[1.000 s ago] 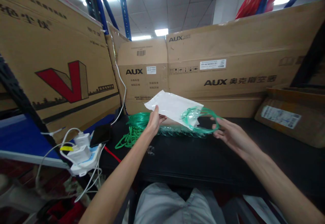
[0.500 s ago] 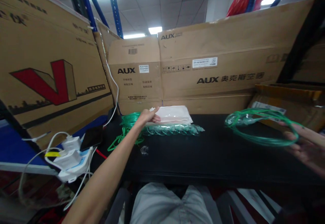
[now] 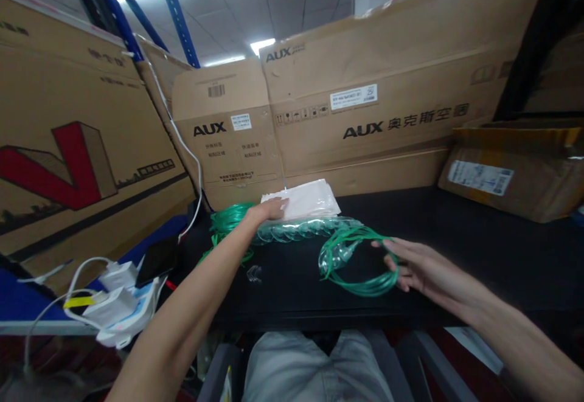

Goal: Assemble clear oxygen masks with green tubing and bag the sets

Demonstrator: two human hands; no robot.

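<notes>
My right hand (image 3: 413, 265) is closed around one side of a coil of green tubing (image 3: 365, 289), held over the front of the black table. A clear plastic cup-like piece (image 3: 336, 255) hangs at the coil's left side. My left hand (image 3: 270, 208) is at the left edge of a stack of white plastic bags (image 3: 305, 200), its fingers closed on the top bag; the fingertips are partly hidden. Right in front of the bags lies a row of nested clear green plastic cups (image 3: 301, 229). More coiled green tubing (image 3: 230, 218) lies beside my left wrist.
A small clear piece (image 3: 254, 274) lies on the black table (image 3: 292, 292). To the left are a phone (image 3: 157, 260) and a power strip with white chargers (image 3: 121, 317). Cardboard panels (image 3: 365, 146) wall the back; an opened carton (image 3: 515, 171) stands at right.
My right hand has brought the green tubing coil leftward, from the far right to near the middle. My left hand has moved onto the bags, whose top has shifted a little. The view has tilted.
</notes>
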